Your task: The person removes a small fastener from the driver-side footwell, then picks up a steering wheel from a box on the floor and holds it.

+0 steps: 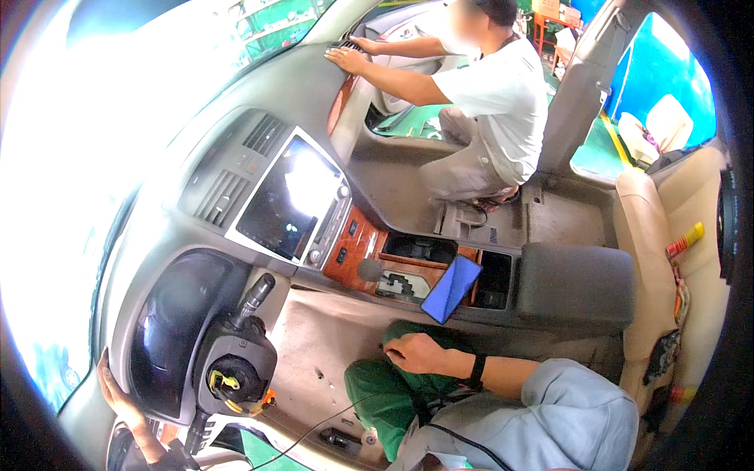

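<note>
My left hand (pixel 118 396) lies against the outer end of the dashboard, beside the instrument cluster (pixel 177 330), its fingers stretched out. Loosely curled into a fist, my right hand (pixel 415 353) rests on my green-trousered leg; nothing shows in it. Between the hands is a bare steering column (pixel 239 357) with no wheel on it. Yellow wiring (pixel 225 381) shows at its centre, and a stalk (pixel 253 300) sticks out toward the console. A phone with a blue screen (pixel 452 289) lies at a slant over the console edge, by the gear gate (pixel 402 285).
Across the cabin a co-worker (pixel 503 118) crouches, both hands on the far dashboard end. A large screen (pixel 290 200) and an armrest (pixel 577 284) lie between us. A thin black cable (pixel 326 420) crosses near my legs. A red-and-yellow tube (pixel 686 239) sits on the beige seat (pixel 652 228).
</note>
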`<state>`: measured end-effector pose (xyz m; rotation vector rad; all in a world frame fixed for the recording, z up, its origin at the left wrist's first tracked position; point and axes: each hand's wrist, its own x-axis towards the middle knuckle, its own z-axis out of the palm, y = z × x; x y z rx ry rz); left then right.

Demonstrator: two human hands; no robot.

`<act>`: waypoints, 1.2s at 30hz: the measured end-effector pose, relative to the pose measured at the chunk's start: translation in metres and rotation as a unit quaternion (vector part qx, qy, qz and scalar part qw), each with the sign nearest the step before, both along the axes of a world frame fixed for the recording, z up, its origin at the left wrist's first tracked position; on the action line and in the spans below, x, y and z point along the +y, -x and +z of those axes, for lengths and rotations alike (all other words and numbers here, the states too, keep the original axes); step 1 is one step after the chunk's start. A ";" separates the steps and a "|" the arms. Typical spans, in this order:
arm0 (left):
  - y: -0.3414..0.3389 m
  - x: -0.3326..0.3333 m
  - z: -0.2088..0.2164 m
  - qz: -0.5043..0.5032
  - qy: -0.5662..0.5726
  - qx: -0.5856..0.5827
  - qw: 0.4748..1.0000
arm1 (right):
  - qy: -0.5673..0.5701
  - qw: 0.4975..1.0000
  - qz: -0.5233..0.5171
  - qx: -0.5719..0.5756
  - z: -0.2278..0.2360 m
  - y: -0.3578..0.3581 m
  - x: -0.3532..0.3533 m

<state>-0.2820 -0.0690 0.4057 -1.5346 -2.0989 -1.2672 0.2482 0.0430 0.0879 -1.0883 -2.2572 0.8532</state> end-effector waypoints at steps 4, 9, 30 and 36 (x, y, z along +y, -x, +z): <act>0.002 -0.002 -0.001 -0.004 0.002 0.004 1.000 | -0.028 1.000 -0.006 0.004 0.026 -0.016 -0.005; -0.007 0.000 -0.001 -0.002 -0.003 -0.032 0.999 | -0.041 0.999 -0.016 -0.008 0.032 -0.029 -0.009; 0.001 -0.004 -0.002 -0.025 -0.003 -0.032 0.999 | -0.231 0.866 -0.443 -0.036 0.147 -0.218 -0.005; 0.000 0.000 -0.005 -0.022 -0.006 -0.036 0.999 | -0.181 0.831 -0.502 -0.157 0.111 -0.306 -0.007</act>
